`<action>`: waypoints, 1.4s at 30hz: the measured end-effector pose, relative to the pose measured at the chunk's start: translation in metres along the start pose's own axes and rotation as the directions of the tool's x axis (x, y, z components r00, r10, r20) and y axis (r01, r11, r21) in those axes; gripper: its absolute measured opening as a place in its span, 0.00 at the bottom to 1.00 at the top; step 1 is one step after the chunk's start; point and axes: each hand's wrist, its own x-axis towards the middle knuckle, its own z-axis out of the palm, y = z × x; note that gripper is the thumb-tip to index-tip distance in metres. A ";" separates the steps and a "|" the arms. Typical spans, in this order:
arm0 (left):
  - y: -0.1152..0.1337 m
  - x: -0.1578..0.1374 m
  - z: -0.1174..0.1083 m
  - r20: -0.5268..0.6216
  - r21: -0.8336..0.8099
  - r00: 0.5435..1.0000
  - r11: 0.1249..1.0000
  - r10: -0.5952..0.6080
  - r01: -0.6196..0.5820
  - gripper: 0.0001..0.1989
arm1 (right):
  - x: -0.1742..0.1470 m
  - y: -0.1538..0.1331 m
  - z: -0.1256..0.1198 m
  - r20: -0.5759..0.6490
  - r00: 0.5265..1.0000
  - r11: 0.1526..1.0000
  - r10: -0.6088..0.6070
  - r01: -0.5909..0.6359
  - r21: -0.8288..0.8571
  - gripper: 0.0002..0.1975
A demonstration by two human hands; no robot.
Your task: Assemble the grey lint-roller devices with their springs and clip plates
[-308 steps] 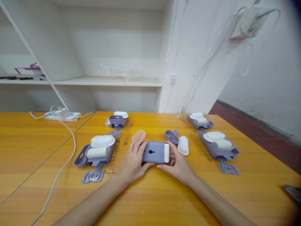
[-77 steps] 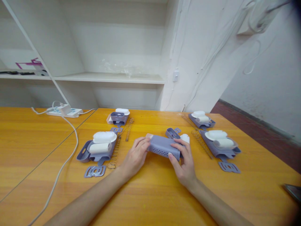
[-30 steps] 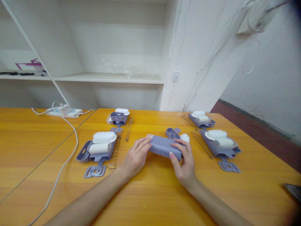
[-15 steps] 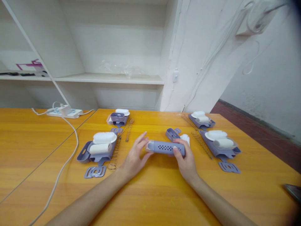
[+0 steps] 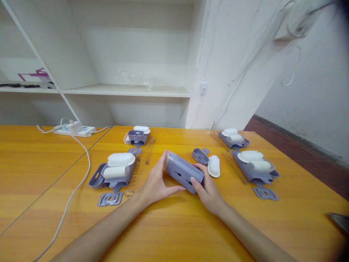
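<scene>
Right hand (image 5: 209, 193) gripping one purple case (image 5: 182, 168), left hand (image 5: 155, 185) spread wide, four part stacks (image 5: 116, 172)

Pretty basic looking, white shelf unit (image 5: 131, 91) behind an orangey wood table (image 5: 174, 233) with a seam (image 5: 54, 182) on the left, white walls (image 5: 321, 87), a white box (image 5: 283, 27) up high on the right, dark red tile floor (image 5: 289, 149) past the table, light's kinda soft and even
</scene>
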 end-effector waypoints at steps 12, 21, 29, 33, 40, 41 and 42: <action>-0.001 0.001 0.011 0.023 0.079 0.998 0.995 0.060 -0.062 0.49 | 0.006 -0.001 -0.003 -0.135 0.988 0.995 0.078 -0.068 0.071 0.16; -0.012 0.004 0.009 0.067 0.129 0.996 0.990 0.053 -0.061 0.33 | 0.007 0.002 -0.002 -0.112 0.987 0.989 0.113 -0.102 0.106 0.20; -0.012 0.001 0.011 0.035 0.269 0.998 0.961 0.059 -0.066 0.31 | 0.009 0.006 0.000 -0.243 0.966 0.989 0.089 -0.114 -0.091 0.19; -0.013 0.000 0.011 0.008 0.353 0.999 0.935 0.039 -0.040 0.29 | 0.007 0.005 -0.002 -0.300 0.951 0.962 -0.076 -0.010 -0.274 0.16; -0.019 -0.001 0.015 -0.055 0.436 0.999 0.900 0.001 0.023 0.26 | 0.012 0.015 -0.012 -0.437 0.881 0.798 -0.180 -0.129 -0.589 0.19; -0.019 -0.001 0.016 -0.052 0.441 0.999 0.897 -0.001 0.024 0.26 | 0.013 0.019 -0.014 -0.449 0.880 0.768 -0.157 -0.177 -0.616 0.21; -0.019 -0.001 0.016 -0.050 0.445 0.999 0.895 -0.005 0.026 0.25 | 0.014 0.023 -0.015 -0.457 0.881 0.740 -0.126 -0.223 -0.634 0.23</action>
